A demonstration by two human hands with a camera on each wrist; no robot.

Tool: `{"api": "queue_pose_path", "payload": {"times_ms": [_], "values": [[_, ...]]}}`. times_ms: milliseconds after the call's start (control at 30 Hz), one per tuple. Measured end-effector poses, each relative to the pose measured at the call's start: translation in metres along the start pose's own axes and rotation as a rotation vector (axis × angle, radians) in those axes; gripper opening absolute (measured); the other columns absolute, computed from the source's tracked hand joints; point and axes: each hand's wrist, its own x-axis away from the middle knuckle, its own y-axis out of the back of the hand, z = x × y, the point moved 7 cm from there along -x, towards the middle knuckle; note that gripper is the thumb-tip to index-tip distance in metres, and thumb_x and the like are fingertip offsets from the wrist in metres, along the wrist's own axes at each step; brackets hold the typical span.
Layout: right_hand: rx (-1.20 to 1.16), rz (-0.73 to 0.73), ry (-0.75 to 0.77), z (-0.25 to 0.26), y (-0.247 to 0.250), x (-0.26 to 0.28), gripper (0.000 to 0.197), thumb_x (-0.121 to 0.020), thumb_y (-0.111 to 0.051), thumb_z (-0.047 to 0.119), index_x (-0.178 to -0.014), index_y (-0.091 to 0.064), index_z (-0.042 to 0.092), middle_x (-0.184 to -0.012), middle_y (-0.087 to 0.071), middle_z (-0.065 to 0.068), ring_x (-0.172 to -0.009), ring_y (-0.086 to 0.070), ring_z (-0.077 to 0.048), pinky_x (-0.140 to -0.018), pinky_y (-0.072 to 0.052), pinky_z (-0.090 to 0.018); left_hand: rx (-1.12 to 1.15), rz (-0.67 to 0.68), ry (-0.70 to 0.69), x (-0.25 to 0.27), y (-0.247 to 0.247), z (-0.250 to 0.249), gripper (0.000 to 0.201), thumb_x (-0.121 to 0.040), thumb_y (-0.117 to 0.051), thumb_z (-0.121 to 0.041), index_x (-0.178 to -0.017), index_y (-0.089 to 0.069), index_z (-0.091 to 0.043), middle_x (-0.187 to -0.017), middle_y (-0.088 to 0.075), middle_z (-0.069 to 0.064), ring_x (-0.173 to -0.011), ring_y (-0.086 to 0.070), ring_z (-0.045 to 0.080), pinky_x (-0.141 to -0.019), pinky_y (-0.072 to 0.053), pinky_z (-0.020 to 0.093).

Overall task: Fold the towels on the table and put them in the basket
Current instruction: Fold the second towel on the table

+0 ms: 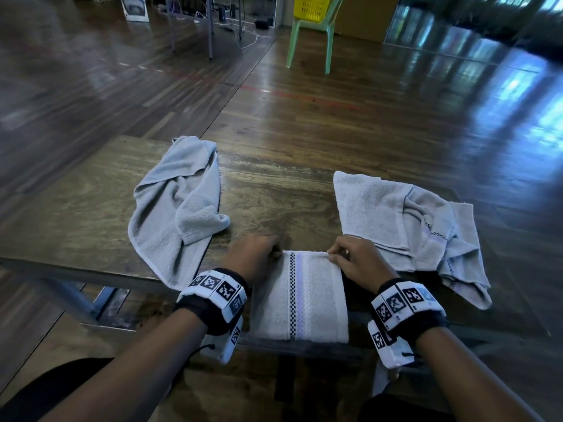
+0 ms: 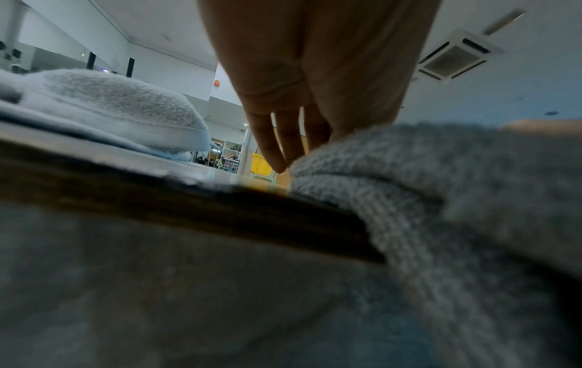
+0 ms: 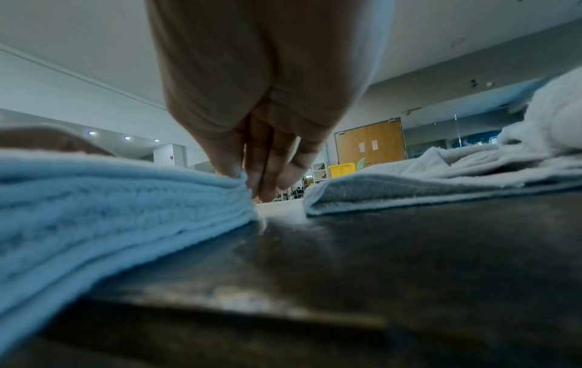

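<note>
A folded grey towel [image 1: 304, 296] with a checked stripe lies at the table's near edge, between my hands. My left hand [image 1: 275, 251] curls its fingers round the towel's far left corner; in the left wrist view its fingers [image 2: 277, 154] drop behind the towel's edge [image 2: 409, 174]. The right hand [image 1: 333, 252] pinches the far right corner, and the right wrist view shows its fingertips [image 3: 239, 174] nipping the top layers of the stack [image 3: 110, 199]. A crumpled towel [image 1: 176, 214] lies to the left and another [image 1: 405, 220] to the right. The yellow basket [image 1: 310, 7] sits on a chair far ahead.
The wooden table [image 1: 274, 193] shows bare top between the two loose towels. The right towel hangs over the table's right edge. The green chair [image 1: 307, 41] carrying the basket stands across a shiny wooden floor, with metal table legs [image 1: 210, 25] to its left.
</note>
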Motion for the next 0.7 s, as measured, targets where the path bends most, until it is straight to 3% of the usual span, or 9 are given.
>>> {"api": "queue_pose_path", "payload": {"times_ms": [233, 300, 367, 467, 567, 633, 700], "values": [[0.051, -0.024, -0.032, 0.004, 0.0, -0.002, 0.004, -0.089, -0.057, 0.015, -0.092, -0.055, 0.016, -0.081, -0.063, 0.001, -0.076, -0.058, -0.015, -0.069, -0.046, -0.029, 0.004, -0.015, 0.027, 0.0, 0.004, -0.004, 0.01, -0.088, -0.05, -0.023, -0.094, -0.056, -0.017, -0.097, -0.064, 0.006, -0.087, -0.06, 0.028, -0.074, -0.051, 0.042], [0.178, -0.038, -0.008, 0.01, -0.002, -0.003, 0.003, -0.088, -0.057, 0.015, -0.089, -0.058, 0.018, -0.082, -0.064, -0.003, -0.076, -0.059, -0.021, -0.068, -0.049, -0.035, -0.033, -0.069, -0.017, 0.004, 0.009, -0.013, 0.014, -0.09, -0.05, -0.023, -0.1, -0.057, -0.017, -0.104, -0.063, 0.004, -0.094, -0.059, 0.026, -0.08, -0.049, 0.038], [0.354, -0.074, 0.079, 0.022, -0.004, 0.0, 0.006, -0.081, -0.065, 0.009, -0.081, -0.065, 0.015, -0.081, -0.064, -0.005, -0.076, -0.06, -0.026, -0.064, -0.048, -0.035, -0.097, -0.124, -0.093, 0.013, 0.013, -0.029, 0.019, -0.09, -0.05, -0.018, -0.107, -0.059, -0.019, -0.112, -0.062, 0.0, -0.104, -0.056, 0.023, -0.089, -0.04, 0.035], [0.62, -0.085, 0.07, 0.033, -0.008, 0.008, 0.014, -0.075, -0.069, 0.009, -0.087, -0.067, 0.016, -0.096, -0.061, -0.004, -0.092, -0.057, -0.025, -0.073, -0.044, -0.037, -0.128, -0.074, -0.141, 0.032, 0.007, -0.051, 0.029, -0.088, -0.049, -0.018, -0.116, -0.058, -0.018, -0.122, -0.06, 0.001, -0.114, -0.053, 0.023, -0.097, -0.033, 0.036], [0.67, -0.014, 0.013, 0.039, -0.017, 0.021, 0.024, -0.089, -0.052, 0.02, -0.109, -0.062, 0.012, -0.117, -0.055, -0.005, -0.113, -0.048, -0.025, -0.089, -0.037, -0.04, -0.107, 0.066, -0.06, 0.046, -0.011, -0.055, 0.052, -0.093, -0.023, -0.04, -0.133, -0.045, -0.016, -0.145, -0.042, 0.003, -0.134, -0.036, 0.019, -0.109, -0.022, 0.035], [0.589, 0.056, -0.048, 0.039, -0.027, 0.031, 0.043, -0.096, -0.034, 0.033, -0.127, -0.051, 0.01, -0.134, -0.048, -0.007, -0.129, -0.039, -0.025, -0.098, -0.032, -0.041, -0.095, 0.127, -0.029, 0.051, -0.024, -0.054, 0.077, -0.084, 0.002, -0.049, -0.145, -0.026, -0.013, -0.156, -0.02, 0.004, -0.144, -0.015, 0.018, -0.116, -0.008, 0.037], [0.497, 0.111, -0.116, 0.038, -0.037, 0.038, 0.065, -0.092, -0.011, 0.045, -0.141, -0.036, 0.009, -0.15, -0.033, -0.008, -0.141, -0.024, -0.023, -0.108, -0.025, -0.042, -0.105, 0.142, -0.023, 0.051, -0.033, -0.05, 0.087, -0.075, 0.014, -0.05, -0.149, -0.012, -0.014, -0.159, -0.005, 0.003, -0.146, -0.001, 0.016, -0.117, 0.002, 0.037]]}}
